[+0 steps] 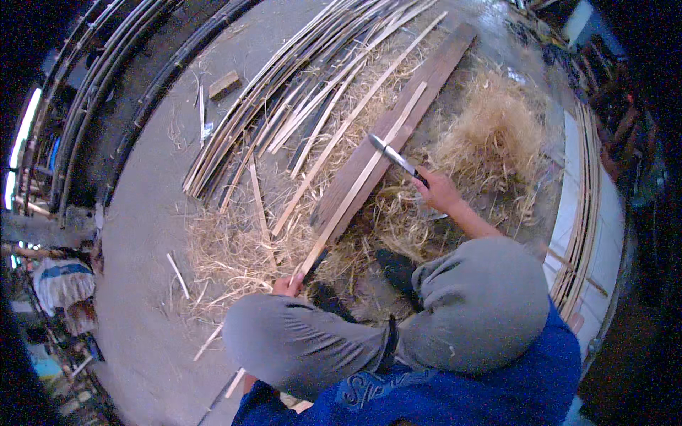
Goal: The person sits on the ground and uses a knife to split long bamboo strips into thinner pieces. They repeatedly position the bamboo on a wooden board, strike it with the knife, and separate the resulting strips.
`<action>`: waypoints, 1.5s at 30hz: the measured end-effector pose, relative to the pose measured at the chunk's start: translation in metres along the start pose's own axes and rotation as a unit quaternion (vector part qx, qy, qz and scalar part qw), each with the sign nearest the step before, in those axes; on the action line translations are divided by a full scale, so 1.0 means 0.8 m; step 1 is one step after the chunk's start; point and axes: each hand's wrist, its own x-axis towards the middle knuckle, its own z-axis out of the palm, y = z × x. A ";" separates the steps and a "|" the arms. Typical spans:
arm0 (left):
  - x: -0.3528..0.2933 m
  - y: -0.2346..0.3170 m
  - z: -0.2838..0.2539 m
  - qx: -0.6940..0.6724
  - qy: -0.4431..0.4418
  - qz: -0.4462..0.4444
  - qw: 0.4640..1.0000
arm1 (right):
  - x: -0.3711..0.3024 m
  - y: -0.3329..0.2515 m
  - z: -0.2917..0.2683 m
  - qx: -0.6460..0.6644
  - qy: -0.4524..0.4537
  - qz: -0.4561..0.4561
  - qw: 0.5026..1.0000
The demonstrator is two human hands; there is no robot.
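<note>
My right hand [437, 192] is closed round the black handle of a knife [398, 159]. Its curved steel blade lies across a long pale bamboo strip [369, 167]. That strip runs along a brown wooden plank [433, 74], which slants from far right to near left on the ground. Just beyond my left knee, my left hand [288, 286] grips the strip near the plank's lower end. My knee hides most of that arm. A pale strip end [235, 383] shows again on the near side of the same knee.
Curled shavings [234, 245] cover the floor around the plank, with a big heap [494, 135] at right. Many bamboo strips [284, 92] lie fanned out at far left, near a small wood block [224, 85]. Dark bamboo poles [153, 92] line the left. More strips [579, 227] lie at right.
</note>
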 end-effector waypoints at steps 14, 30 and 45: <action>0.002 0.039 0.006 -0.077 -0.064 0.007 0.995 | -0.004 -0.091 -0.020 -0.005 -0.125 -0.041 0.991; -0.019 0.032 0.003 -0.126 -0.023 0.026 0.991 | 0.038 0.039 -0.038 0.015 0.006 0.010 1.000; 0.013 0.097 0.019 0.331 0.068 0.159 0.928 | -0.006 -0.052 0.004 -0.002 -0.155 -0.050 0.987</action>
